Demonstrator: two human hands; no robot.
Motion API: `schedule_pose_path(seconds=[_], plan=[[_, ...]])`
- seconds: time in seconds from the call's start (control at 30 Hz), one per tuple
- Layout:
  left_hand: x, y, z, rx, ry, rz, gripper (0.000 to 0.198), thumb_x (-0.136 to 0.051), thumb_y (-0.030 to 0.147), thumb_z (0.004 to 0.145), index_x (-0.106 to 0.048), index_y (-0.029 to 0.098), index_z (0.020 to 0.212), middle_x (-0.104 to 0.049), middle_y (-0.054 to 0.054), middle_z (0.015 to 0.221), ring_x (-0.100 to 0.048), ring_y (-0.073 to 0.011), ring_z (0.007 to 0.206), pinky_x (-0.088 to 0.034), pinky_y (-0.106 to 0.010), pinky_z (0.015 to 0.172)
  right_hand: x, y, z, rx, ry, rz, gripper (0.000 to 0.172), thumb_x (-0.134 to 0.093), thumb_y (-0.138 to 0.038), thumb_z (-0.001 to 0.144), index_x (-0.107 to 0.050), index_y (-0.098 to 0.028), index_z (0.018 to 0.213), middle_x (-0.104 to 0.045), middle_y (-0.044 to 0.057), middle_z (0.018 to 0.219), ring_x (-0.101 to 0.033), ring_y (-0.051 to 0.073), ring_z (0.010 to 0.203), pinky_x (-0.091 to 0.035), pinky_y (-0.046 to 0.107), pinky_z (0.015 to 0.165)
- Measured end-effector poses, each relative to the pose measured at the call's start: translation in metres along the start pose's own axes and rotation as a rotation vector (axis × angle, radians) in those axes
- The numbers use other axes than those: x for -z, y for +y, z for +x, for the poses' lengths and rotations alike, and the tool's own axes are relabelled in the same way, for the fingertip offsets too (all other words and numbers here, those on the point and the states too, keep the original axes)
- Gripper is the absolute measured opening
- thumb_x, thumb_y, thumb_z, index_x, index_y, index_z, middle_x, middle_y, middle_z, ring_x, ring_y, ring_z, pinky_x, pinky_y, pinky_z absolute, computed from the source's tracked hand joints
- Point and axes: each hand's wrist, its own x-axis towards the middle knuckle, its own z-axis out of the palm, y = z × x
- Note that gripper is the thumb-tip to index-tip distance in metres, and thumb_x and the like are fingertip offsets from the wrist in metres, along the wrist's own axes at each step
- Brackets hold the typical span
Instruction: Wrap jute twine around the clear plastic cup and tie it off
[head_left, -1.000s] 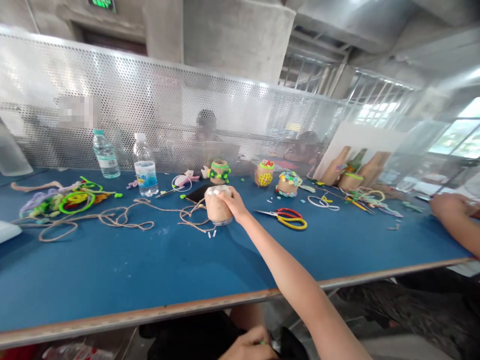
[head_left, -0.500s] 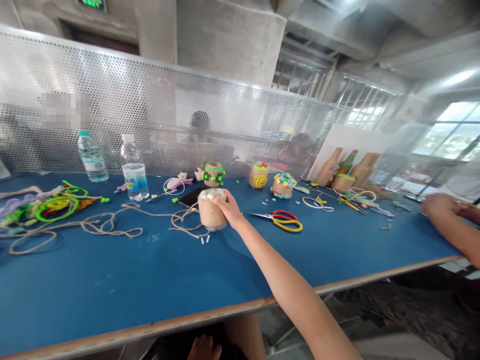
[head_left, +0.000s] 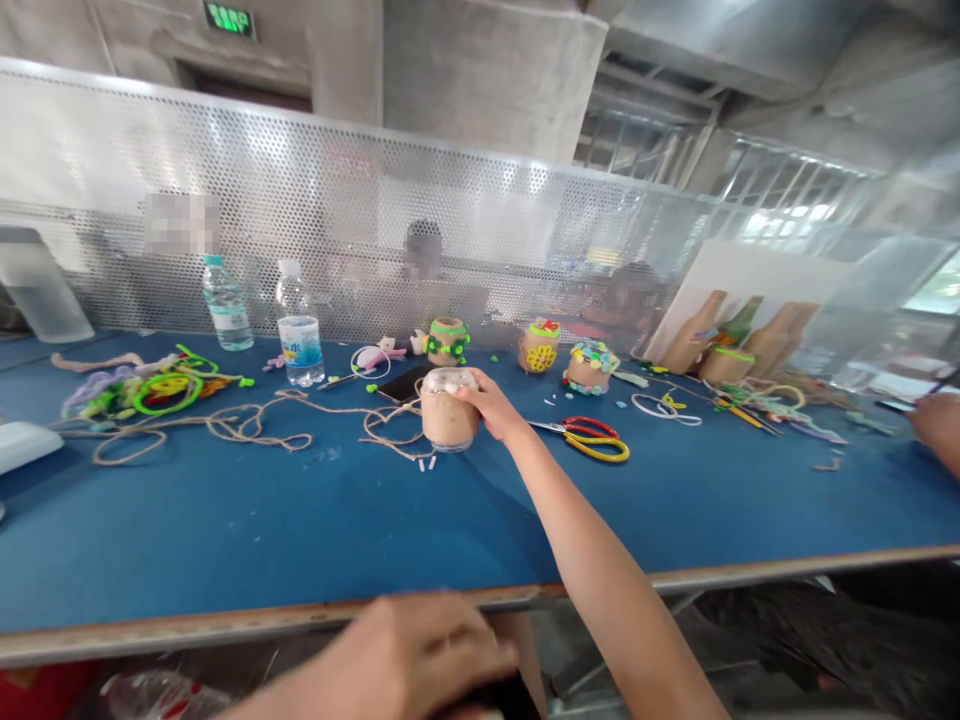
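Observation:
My right hand point(head_left: 491, 405) reaches out over the blue table point(head_left: 300, 530) and grips a twine-wrapped jar point(head_left: 448, 410) that stands upright on it. Loose twine point(head_left: 247, 425) trails from the jar toward the left. My left hand point(head_left: 420, 655) is low at the near table edge, fingers curled over something dark that I cannot make out.
Red and yellow scissors point(head_left: 592, 438) lie right of the jar. Behind it are a dark phone point(head_left: 405, 382), three decorated jars point(head_left: 541, 347) and two water bottles point(head_left: 300, 325). Pipe cleaners point(head_left: 146, 385) pile at the left. Another person's hand point(head_left: 934, 425) rests far right. A perforated metal screen point(head_left: 300, 220) backs the table.
My left hand has risen from below the table edge into view at the bottom. My right hand stays on the jar; the camera has shifted slightly.

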Motion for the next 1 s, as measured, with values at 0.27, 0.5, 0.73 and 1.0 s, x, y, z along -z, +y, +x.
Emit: schedule_pose_path(seconds=[0.27, 0.5, 0.73, 1.0], plan=[[0.113, -0.105, 0.080, 0.285, 0.578, 0.574, 0.028, -0.059, 0.034, 0.091, -0.049, 0.014, 0.107, -0.053, -0.010, 0.101, -0.060, -0.0246, 0.092, -0.055, -0.042, 0.081, -0.022, 0.011, -0.004, -0.001, 0.075, 0.247, 0.039, -0.079, -0.034, 0.057, -0.064, -0.023, 0.092, -0.070, 0.001, 0.096, -0.063, 0.021, 0.093, -0.047, 0.036, 0.091], [0.109, -0.147, 0.073, 0.209, 0.485, 0.633, 0.014, -0.037, 0.021, 0.098, -0.050, 0.018, 0.095, -0.051, -0.004, 0.089, -0.056, -0.0159, 0.070, -0.046, -0.025, 0.060, -0.026, 0.015, -0.008, -0.024, -0.081, 0.268, 0.046, -0.079, -0.033, 0.061, -0.065, -0.027, 0.105, -0.070, -0.001, 0.112, -0.062, 0.022, 0.109, -0.044, 0.037, 0.103], [0.123, -0.154, 0.070, -0.209, 0.581, 0.529, 0.013, -0.043, 0.019, 0.098, -0.050, 0.016, 0.087, -0.053, -0.003, 0.080, -0.050, -0.0158, 0.073, -0.044, -0.026, 0.065, -0.019, 0.003, -0.019, -0.052, -0.253, 0.168, 0.052, -0.078, -0.033, 0.071, -0.061, -0.032, 0.120, -0.064, 0.000, 0.130, -0.054, 0.023, 0.127, -0.035, 0.043, 0.113], [0.104, -0.165, 0.069, -0.342, 0.612, 0.341, 0.012, -0.042, 0.015, 0.098, -0.051, 0.017, 0.090, -0.054, -0.002, 0.076, -0.051, -0.0128, 0.067, -0.046, -0.021, 0.059, -0.013, 0.024, -0.039, -0.013, -0.200, 0.012, 0.071, -0.059, -0.067, 0.080, -0.045, -0.032, 0.140, -0.047, 0.005, 0.149, -0.036, 0.024, 0.142, -0.025, 0.042, 0.119]])
